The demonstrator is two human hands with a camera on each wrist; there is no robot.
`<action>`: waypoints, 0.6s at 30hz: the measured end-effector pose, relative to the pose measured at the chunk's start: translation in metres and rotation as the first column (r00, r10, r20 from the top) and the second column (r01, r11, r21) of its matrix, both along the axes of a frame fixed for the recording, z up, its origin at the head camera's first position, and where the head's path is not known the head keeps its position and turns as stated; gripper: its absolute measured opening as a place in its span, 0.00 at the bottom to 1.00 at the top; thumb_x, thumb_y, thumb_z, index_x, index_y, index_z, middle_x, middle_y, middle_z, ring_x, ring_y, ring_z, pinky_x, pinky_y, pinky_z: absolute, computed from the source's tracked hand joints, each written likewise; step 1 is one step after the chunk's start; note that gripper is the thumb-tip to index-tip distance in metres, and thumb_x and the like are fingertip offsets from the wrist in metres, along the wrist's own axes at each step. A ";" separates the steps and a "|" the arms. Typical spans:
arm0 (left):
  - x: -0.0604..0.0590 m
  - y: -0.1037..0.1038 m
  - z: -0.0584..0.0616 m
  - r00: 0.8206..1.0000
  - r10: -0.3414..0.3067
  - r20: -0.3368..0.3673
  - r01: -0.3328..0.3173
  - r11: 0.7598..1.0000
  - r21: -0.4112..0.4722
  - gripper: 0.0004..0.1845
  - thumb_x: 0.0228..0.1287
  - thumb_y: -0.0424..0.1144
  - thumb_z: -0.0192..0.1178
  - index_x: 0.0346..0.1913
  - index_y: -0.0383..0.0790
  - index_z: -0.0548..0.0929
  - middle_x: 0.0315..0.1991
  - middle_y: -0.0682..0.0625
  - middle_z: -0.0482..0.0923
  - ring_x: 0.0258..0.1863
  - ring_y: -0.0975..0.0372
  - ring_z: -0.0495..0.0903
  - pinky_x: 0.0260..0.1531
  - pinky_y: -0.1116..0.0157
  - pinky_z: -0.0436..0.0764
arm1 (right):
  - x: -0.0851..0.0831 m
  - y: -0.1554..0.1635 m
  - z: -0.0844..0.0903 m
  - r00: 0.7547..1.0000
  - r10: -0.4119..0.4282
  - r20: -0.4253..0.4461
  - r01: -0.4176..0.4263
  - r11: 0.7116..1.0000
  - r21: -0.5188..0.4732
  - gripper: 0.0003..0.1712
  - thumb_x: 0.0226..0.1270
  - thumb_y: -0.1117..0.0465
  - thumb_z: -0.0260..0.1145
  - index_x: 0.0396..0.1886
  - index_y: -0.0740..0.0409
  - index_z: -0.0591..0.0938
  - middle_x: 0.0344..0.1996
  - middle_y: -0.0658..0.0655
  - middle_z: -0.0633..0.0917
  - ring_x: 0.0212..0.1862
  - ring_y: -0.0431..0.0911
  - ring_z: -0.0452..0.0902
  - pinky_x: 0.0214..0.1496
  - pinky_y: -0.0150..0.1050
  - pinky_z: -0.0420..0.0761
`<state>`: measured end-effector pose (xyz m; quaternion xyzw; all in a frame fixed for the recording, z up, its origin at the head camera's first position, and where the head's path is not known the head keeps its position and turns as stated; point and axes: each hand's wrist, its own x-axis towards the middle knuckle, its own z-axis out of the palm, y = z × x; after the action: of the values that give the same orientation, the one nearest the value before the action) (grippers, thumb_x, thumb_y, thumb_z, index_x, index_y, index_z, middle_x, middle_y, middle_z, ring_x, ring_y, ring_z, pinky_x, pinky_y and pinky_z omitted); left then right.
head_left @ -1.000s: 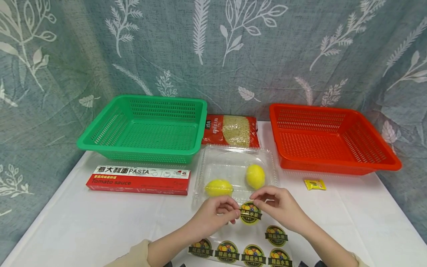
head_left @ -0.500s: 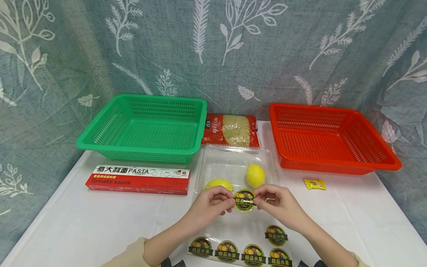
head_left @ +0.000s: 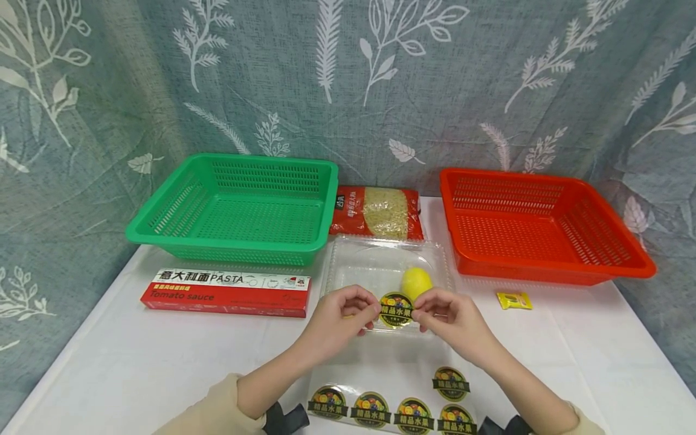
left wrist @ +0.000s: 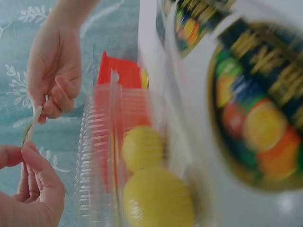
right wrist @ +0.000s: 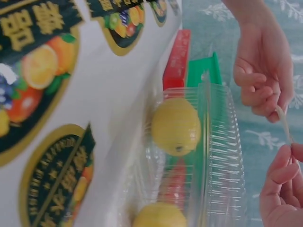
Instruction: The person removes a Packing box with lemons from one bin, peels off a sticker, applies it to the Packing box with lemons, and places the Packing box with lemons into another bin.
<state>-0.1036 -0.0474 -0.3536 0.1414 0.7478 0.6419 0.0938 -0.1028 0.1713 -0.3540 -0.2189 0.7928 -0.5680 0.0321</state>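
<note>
Both hands pinch a round fruit sticker between them, my left hand on its left edge and my right hand on its right edge. The sticker hangs over the front edge of a clear plastic box. One lemon shows inside the box; my left hand hides the other, which shows in the wrist views. The sticker appears edge-on there. A backing sheet with several more stickers lies near the table's front edge.
A green basket stands at the back left and a red basket at the back right. A noodle bag lies between them. A red pasta box lies left of the clear box, and a small yellow packet to its right.
Both hands have carried the sticker up off the sheet and away from me to the clear box's front edge. The left lemon is now hidden behind my left hand.
</note>
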 end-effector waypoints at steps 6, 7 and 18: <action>-0.012 0.003 0.004 0.996 0.021 -0.086 -0.029 0.996 -0.086 0.02 0.60 0.31 0.58 0.33 0.35 0.78 0.27 0.46 0.77 0.20 0.61 0.75 0.21 0.67 0.79 | -0.009 0.000 0.006 0.995 -0.054 0.078 0.052 0.998 0.034 0.08 0.58 0.68 0.64 0.36 0.68 0.77 0.29 0.62 0.81 0.27 0.42 0.77 0.32 0.34 0.79; -0.013 0.004 0.005 0.996 0.024 -0.091 -0.033 0.995 -0.097 0.02 0.60 0.31 0.58 0.33 0.35 0.78 0.27 0.47 0.76 0.20 0.62 0.75 0.21 0.68 0.79 | -0.011 0.000 0.007 0.995 -0.059 0.084 0.056 0.998 0.039 0.08 0.58 0.68 0.64 0.36 0.68 0.77 0.30 0.63 0.81 0.27 0.42 0.77 0.32 0.34 0.79; -0.035 0.008 0.013 0.990 0.075 -0.121 -0.094 0.982 -0.163 0.02 0.59 0.32 0.60 0.32 0.36 0.81 0.24 0.50 0.78 0.21 0.57 0.78 0.21 0.69 0.77 | -0.036 0.002 0.011 0.991 -0.097 0.087 0.090 0.993 0.081 0.08 0.58 0.68 0.65 0.36 0.69 0.78 0.29 0.65 0.81 0.26 0.48 0.77 0.30 0.34 0.80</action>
<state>-0.1382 -0.0392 -0.3402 0.1376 0.8090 0.5705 0.0348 -0.1386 0.1732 -0.3425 -0.1541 0.8210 -0.5475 0.0500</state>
